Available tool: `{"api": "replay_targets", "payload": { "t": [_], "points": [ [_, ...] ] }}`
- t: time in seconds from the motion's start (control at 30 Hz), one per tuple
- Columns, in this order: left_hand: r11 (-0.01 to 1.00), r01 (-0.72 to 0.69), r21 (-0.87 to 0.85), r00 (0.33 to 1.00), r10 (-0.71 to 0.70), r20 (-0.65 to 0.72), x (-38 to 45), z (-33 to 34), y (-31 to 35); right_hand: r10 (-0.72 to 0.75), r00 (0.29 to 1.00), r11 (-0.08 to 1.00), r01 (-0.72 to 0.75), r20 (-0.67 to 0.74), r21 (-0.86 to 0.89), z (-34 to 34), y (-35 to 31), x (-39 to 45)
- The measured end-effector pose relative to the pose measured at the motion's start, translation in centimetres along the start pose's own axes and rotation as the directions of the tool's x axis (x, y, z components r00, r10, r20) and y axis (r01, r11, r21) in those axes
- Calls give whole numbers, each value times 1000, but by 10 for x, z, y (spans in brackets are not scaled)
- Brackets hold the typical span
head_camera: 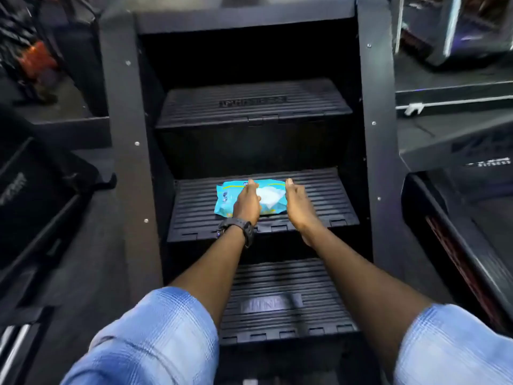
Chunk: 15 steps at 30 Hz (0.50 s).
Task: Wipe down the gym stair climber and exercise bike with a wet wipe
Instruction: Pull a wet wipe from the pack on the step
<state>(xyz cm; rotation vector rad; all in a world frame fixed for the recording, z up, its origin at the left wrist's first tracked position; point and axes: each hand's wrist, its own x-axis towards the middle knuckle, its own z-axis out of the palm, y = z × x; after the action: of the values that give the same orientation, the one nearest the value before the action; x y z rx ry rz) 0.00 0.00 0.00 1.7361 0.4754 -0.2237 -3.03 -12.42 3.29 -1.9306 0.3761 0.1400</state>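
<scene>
Reaching w/ both hands over the wipe pack [226,200], which lies flat on the middle step [319,201] of the stair climber [380,151]. Left hand [248,202] rests on the pack, fingers fairly straight, watch [241,227] on wrist. Right hand [297,202] sits just beside the left, at the pack's right edge, fingers loosely extended; can't tell if it touches. White wipe [270,195] shows between the hands.

Head view, steeply down, near stair climber [258,207]
</scene>
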Motion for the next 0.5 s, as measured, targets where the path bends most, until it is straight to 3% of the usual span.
{"api": "replay_targets", "payload": {
  "t": [0.2,0.5],
  "points": [
    [975,208,-72,976,-202,87,10,19,4,44,999,999,-44,11,0,0,13,18],
    [931,291,-219,957,-280,80,13,20,6,-6,999,1000,7,31,-15,-10,0,12]
  ]
}}
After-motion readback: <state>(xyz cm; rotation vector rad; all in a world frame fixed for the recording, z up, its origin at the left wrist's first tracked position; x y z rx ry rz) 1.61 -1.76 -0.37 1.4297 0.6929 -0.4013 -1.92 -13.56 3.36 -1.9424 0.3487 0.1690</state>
